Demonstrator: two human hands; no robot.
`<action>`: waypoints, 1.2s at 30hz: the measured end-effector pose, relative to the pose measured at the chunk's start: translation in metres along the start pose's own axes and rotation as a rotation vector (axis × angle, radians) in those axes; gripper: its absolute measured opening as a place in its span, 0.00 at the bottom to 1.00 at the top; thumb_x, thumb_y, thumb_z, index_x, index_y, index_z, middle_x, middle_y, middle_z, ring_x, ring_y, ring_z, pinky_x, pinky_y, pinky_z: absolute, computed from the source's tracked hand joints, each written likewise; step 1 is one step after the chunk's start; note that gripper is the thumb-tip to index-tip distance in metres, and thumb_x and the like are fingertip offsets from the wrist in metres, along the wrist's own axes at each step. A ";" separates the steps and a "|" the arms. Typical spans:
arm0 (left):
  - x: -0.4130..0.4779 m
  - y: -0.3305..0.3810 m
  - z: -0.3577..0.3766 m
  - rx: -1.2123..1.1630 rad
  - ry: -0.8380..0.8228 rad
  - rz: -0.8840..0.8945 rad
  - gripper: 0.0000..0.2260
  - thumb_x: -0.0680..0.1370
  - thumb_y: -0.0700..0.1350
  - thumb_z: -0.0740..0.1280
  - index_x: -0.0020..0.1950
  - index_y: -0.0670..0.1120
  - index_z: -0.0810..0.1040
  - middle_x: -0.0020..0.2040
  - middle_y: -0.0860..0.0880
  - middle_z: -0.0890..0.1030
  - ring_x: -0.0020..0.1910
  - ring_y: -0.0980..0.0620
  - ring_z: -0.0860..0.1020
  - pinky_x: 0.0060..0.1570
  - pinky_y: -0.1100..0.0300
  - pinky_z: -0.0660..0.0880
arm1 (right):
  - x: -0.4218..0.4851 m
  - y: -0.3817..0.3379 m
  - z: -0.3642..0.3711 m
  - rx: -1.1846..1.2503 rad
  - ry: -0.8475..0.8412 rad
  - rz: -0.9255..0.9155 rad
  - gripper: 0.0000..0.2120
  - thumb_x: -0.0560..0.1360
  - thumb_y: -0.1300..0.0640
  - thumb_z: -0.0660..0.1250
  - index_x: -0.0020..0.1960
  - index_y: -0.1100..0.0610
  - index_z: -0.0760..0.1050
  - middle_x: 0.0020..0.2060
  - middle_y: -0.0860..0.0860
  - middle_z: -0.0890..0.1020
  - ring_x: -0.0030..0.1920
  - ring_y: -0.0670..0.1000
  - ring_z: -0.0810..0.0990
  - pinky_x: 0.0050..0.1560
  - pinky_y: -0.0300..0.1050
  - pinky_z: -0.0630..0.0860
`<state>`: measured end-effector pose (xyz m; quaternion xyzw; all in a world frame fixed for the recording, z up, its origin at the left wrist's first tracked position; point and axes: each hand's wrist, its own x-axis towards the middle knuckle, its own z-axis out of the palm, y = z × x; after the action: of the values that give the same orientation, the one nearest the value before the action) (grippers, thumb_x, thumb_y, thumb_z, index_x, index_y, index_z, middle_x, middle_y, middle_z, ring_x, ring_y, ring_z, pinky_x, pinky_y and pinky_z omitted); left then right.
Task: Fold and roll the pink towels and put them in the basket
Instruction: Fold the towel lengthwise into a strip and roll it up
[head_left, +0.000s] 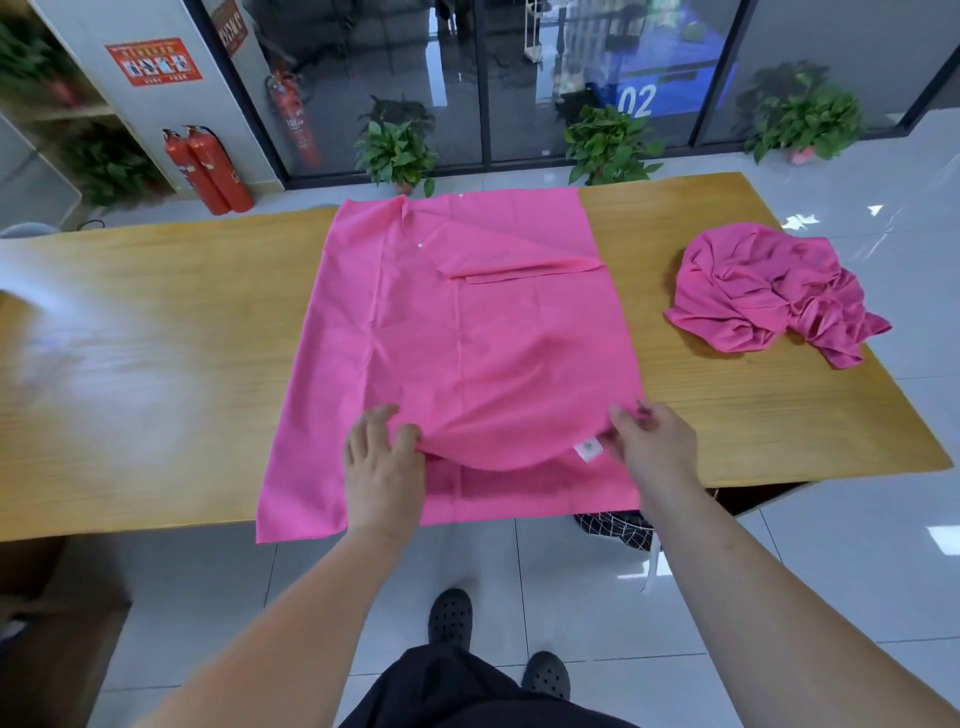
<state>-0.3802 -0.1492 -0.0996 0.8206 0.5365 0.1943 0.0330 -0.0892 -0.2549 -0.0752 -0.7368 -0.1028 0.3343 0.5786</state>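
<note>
A large pink towel (426, 332) lies spread across the middle of the wooden table (156, 322), its near edge hanging slightly over the front. Its upper layer is lifted at the near side, with a small white label showing. My left hand (382, 457) pinches the lifted edge on the left. My right hand (652, 441) pinches the same edge on the right, next to the label. A second pink towel (769, 291) sits crumpled on the right part of the table. Under the table at the right, part of a dark basket (615, 525) with a white grid pattern shows.
Potted plants (397, 150) stand on the floor beyond the table's far edge. Red fire extinguishers (208, 171) stand at the back left. A brown box (47, 634) sits on the floor at the lower left. My feet (452, 613) stand on grey tiles.
</note>
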 end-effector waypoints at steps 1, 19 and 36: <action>0.001 -0.003 -0.006 -0.009 0.049 -0.040 0.09 0.74 0.35 0.71 0.52 0.43 0.80 0.69 0.39 0.73 0.69 0.34 0.69 0.70 0.37 0.68 | -0.004 -0.013 0.007 0.087 -0.051 -0.092 0.11 0.79 0.57 0.74 0.61 0.58 0.80 0.48 0.55 0.87 0.44 0.53 0.88 0.48 0.50 0.85; -0.027 0.003 -0.025 0.113 0.241 -0.032 0.08 0.76 0.33 0.69 0.54 0.40 0.79 0.69 0.37 0.73 0.69 0.33 0.70 0.71 0.38 0.64 | -0.014 -0.014 -0.031 -0.004 0.092 -0.330 0.08 0.83 0.49 0.66 0.49 0.49 0.83 0.39 0.51 0.87 0.39 0.51 0.86 0.42 0.47 0.82; -0.087 -0.005 0.028 0.404 -0.212 0.060 0.13 0.62 0.31 0.73 0.40 0.44 0.76 0.40 0.45 0.70 0.41 0.42 0.68 0.41 0.46 0.67 | -0.002 0.097 -0.083 -0.265 0.128 0.046 0.07 0.83 0.48 0.66 0.49 0.43 0.81 0.43 0.47 0.86 0.44 0.50 0.86 0.49 0.55 0.82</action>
<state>-0.4054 -0.2202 -0.1513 0.8420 0.5332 -0.0033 -0.0817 -0.0630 -0.3510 -0.1547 -0.8288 -0.0918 0.2833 0.4737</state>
